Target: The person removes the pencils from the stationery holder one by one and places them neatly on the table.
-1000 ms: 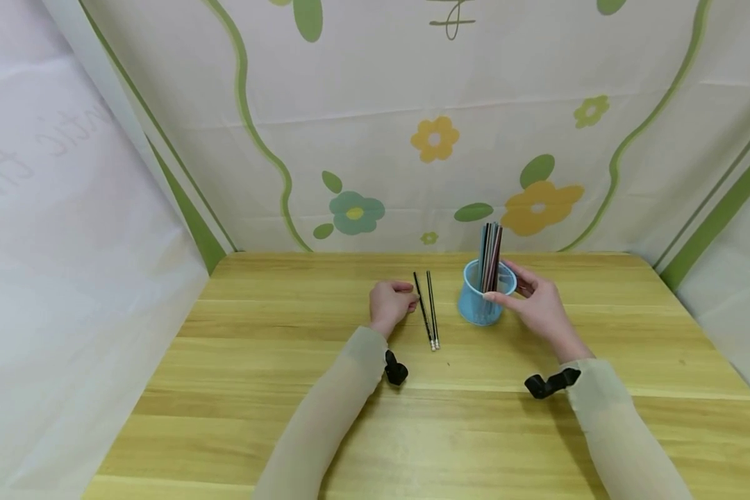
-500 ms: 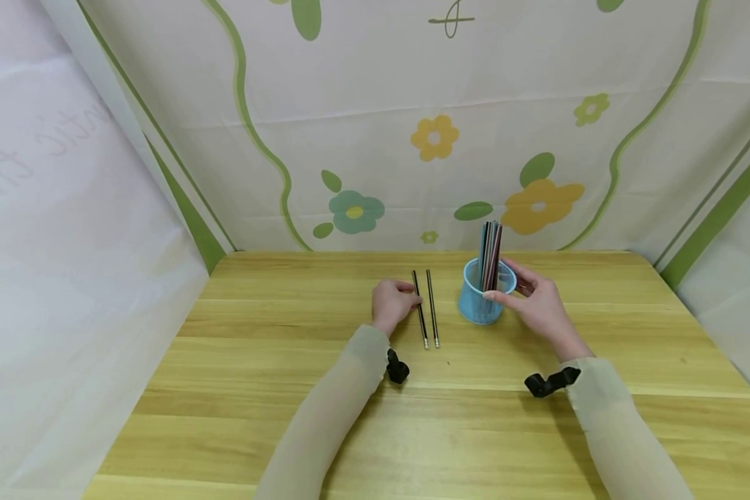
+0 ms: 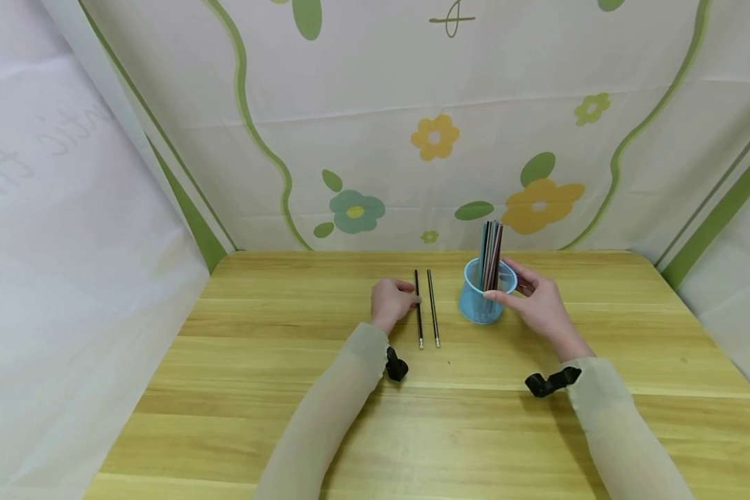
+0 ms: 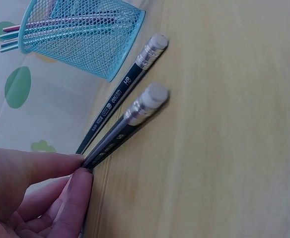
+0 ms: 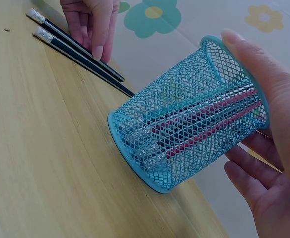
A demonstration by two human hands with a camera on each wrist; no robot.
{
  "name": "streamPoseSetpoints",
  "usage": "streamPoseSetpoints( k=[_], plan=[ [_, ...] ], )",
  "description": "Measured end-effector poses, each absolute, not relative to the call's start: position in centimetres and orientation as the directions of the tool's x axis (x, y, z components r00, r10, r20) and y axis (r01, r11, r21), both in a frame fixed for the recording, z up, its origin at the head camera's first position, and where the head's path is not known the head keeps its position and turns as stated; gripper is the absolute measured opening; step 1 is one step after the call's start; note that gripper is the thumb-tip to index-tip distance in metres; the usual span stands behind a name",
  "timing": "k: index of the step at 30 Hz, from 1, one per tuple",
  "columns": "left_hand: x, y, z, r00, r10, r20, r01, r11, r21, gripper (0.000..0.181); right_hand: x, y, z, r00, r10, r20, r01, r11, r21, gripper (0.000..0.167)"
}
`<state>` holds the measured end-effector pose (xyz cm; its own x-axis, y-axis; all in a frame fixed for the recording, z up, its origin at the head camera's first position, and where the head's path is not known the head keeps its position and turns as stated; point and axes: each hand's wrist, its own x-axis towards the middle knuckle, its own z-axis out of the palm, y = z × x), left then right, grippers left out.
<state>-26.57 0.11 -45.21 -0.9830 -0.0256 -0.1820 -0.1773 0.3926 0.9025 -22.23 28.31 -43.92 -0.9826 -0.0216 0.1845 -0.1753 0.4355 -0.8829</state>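
Note:
Two black pencils with white erasers lie side by side on the wooden table, eraser ends toward me. My left hand (image 3: 392, 304) pinches the left pencil (image 4: 120, 131) between thumb and forefinger, partway along its shaft. Just right of it, a small gap away, lies the other pencil (image 3: 434, 316). A light blue mesh pencil cup (image 5: 184, 114) stands upright further right. My right hand (image 3: 540, 309) holds the cup by its rim, thumb at the near side and fingers behind. Several pencils (image 3: 490, 253) in dark, blue and reddish colours stand inside the cup.
The wooden table (image 3: 475, 430) ends at the back against a white cloth (image 3: 362, 83) printed with flowers and green lines. White cloth also hangs at both sides. A tiny dark speck (image 3: 448, 362) lies near the eraser ends.
The left pencil's eraser end has swung left, away from the other pencil, so the two now lie nearly parallel with a gap between. The right hand and cup have stayed in place.

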Motion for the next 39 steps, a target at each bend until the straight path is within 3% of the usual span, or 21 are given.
streamPoseSetpoints(
  k=[15,39],
  plan=[
    [-26.6,-0.4,-45.3,-0.986,-0.05,-0.16,-0.167,0.382,0.909,0.027,-22.3,28.4,-44.0,-0.98,-0.032,0.199,-0.194,0.415,-0.889,0.08],
    [-26.8,0.2,-41.2,-1.0,0.007,-0.004,-0.003,0.125,0.992,0.025,-22.3,28.4,-44.0,-0.98,-0.025,0.196,-0.187,0.435,-0.881,0.081]
  ],
)
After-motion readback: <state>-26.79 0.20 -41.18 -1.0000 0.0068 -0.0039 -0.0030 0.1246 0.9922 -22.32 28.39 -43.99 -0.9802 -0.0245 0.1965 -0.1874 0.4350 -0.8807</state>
